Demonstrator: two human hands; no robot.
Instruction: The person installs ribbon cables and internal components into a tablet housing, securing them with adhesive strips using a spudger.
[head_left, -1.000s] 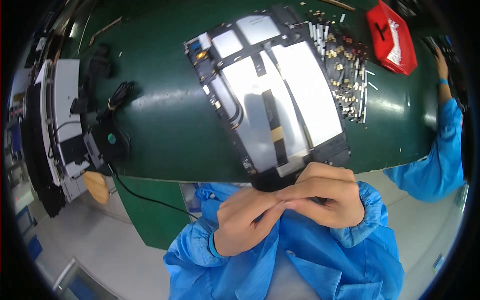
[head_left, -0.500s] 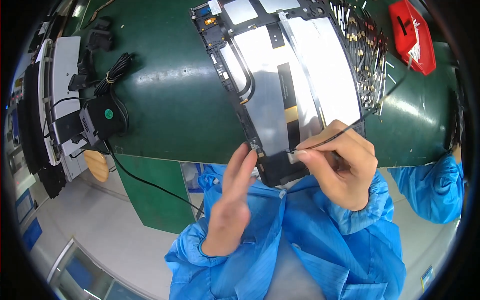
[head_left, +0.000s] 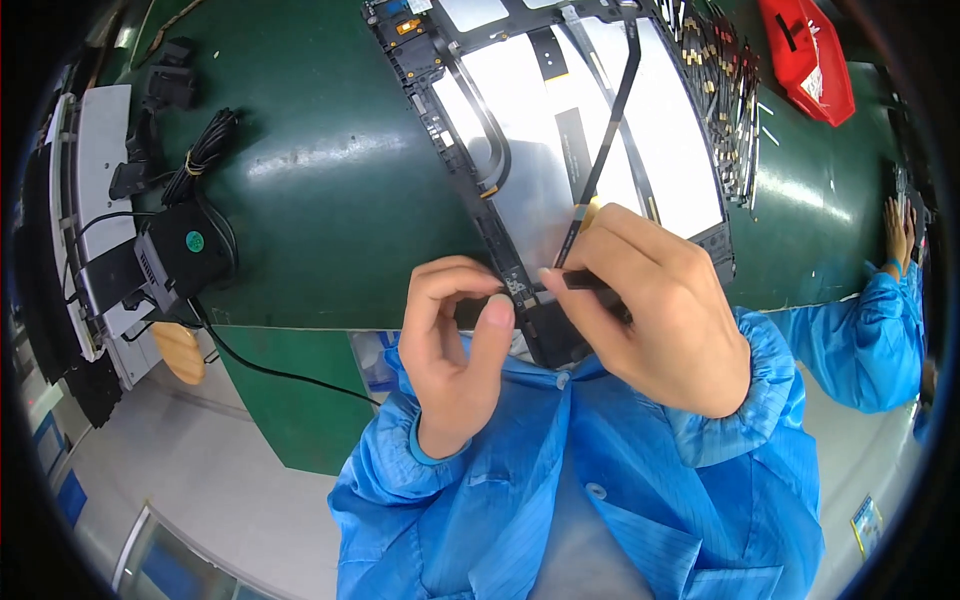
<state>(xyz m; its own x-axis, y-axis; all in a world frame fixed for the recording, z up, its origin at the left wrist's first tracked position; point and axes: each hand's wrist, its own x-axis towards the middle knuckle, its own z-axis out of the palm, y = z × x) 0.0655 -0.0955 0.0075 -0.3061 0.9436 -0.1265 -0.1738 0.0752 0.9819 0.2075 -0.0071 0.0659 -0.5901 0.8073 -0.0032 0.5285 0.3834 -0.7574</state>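
An opened tablet (head_left: 505,170), with silver battery panels and a black frame, lies at the bench's near edge, slightly tilted. My right hand (head_left: 660,310) is over its lower part, pinching the near end of a thin black flex cable (head_left: 612,130). That cable runs up across the silver panels to the tablet's far side. The pinched end is partly hidden by my fingers. At the tablet's lower left edge, my left hand (head_left: 455,340) has curled fingers and thumb closed on the frame, beside a small connector strip (head_left: 517,285).
Several loose flex cables (head_left: 735,110) lie piled right of the tablet, near a red bin (head_left: 810,65). On the left are a black boxy device (head_left: 190,245), a bundled cord (head_left: 205,150) and a white rail (head_left: 105,190). A co-worker's hand (head_left: 898,235) rests at the far right.
The flex cable has swung from pointing up right to lying over the panels. My right hand has turned palm-down, and my left fingers have curled from straight onto the frame edge.
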